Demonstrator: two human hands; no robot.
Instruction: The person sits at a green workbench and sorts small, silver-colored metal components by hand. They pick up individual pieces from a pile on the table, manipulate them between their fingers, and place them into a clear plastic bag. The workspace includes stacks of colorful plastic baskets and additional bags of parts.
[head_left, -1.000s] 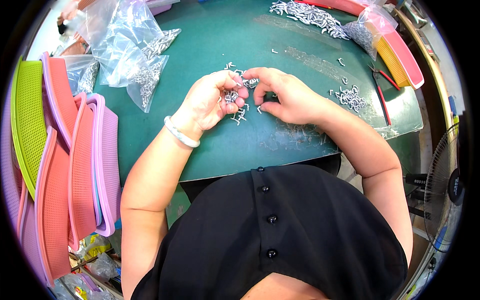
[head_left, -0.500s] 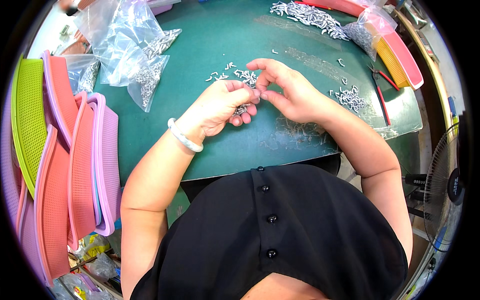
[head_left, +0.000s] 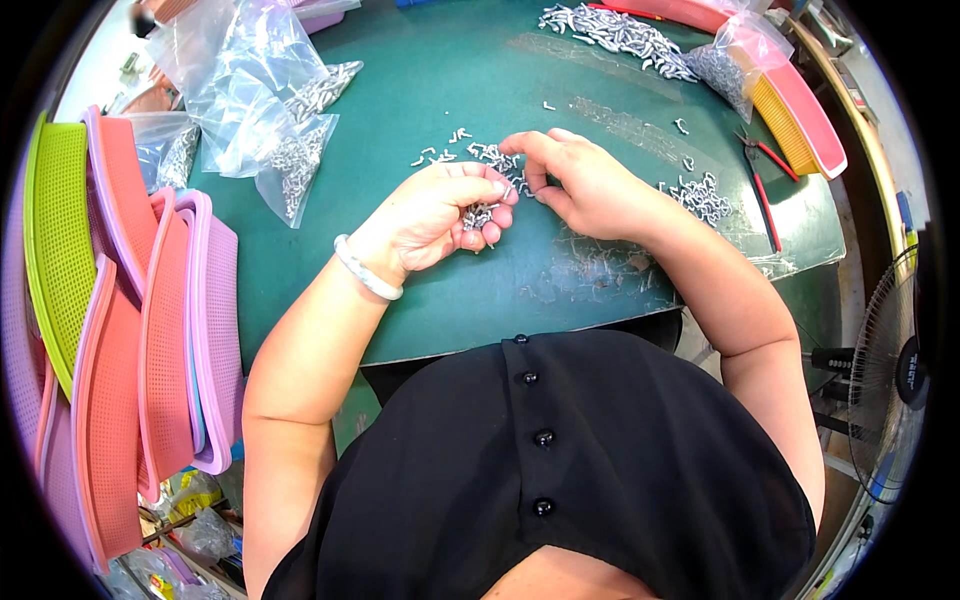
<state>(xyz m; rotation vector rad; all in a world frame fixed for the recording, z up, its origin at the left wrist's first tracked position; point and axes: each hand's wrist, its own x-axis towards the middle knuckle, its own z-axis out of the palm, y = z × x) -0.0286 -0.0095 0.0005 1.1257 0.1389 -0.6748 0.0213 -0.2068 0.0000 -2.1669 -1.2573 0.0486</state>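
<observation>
My left hand (head_left: pixel 445 212), palm up, curls around a small heap of silver metal pieces (head_left: pixel 479 214); its thumb and forefinger pinch together at the tip. Just to the right, my right hand (head_left: pixel 585 190) hangs over the table with fingers bent and thumb apart from the forefinger. I see nothing held in it. Its forefinger reaches over a loose pile of small bent metal pieces (head_left: pixel 490 153) beyond the left hand. Another pile of curved silver pieces (head_left: pixel 703 198) lies to the right of my right wrist.
Red-handled pliers (head_left: pixel 766 190) lie at the right of the green table (head_left: pixel 430 315). Clear bags of metal parts (head_left: pixel 297 165) rest at the far left, beside stacked plastic baskets (head_left: pixel 165 340). A larger parts heap (head_left: pixel 620 38) and a pink-yellow basket (head_left: pixel 800 120) are far right. A fan (head_left: pixel 885 370) stands at right.
My right hand has drawn away from the left fingertips, slightly to the right, and its fingers now bend down toward the pile. The left hand stays nearly in place with its metal pieces.
</observation>
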